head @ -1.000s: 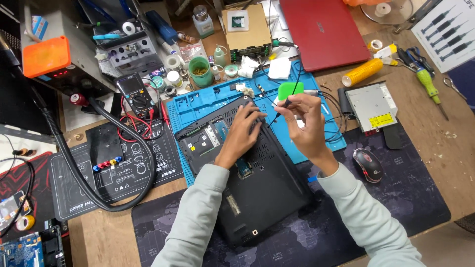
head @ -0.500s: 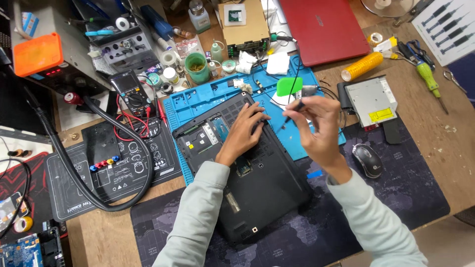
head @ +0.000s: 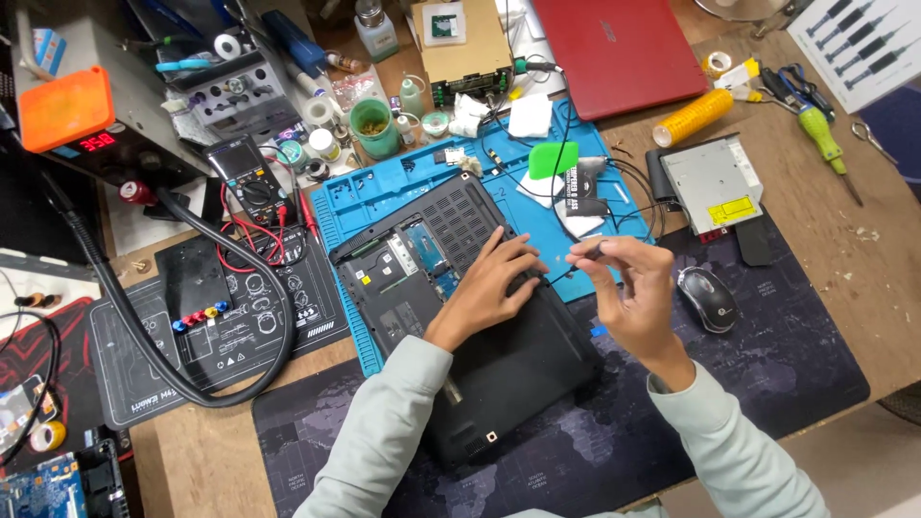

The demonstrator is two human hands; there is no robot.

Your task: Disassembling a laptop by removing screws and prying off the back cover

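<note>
The right hand (head: 638, 293) pinches a thin black tool (head: 574, 264) between thumb and fingertips. The tool is a slim dark stick, and its tip points left toward the laptop (head: 460, 317). Half a second ago this hand was up higher, close to the green pick (head: 554, 158). Now it has come down and sits just beside the laptop's right edge, over the dark mat (head: 767, 364).

The left hand (head: 489, 288) lies flat on the laptop with its fingers spread out. It holds nothing and just presses on the black bottom cover. It has stayed in the same spot as before.

The laptop lies upside down, partly on the blue mat (head: 374, 192) and partly on the dark mat. Its top left corner is open, and green boards show inside.

A mouse (head: 708, 297) sits near the right hand. A silver drive (head: 712, 182) lies further up. A red laptop (head: 619, 53) rests at the top of the desk.
</note>
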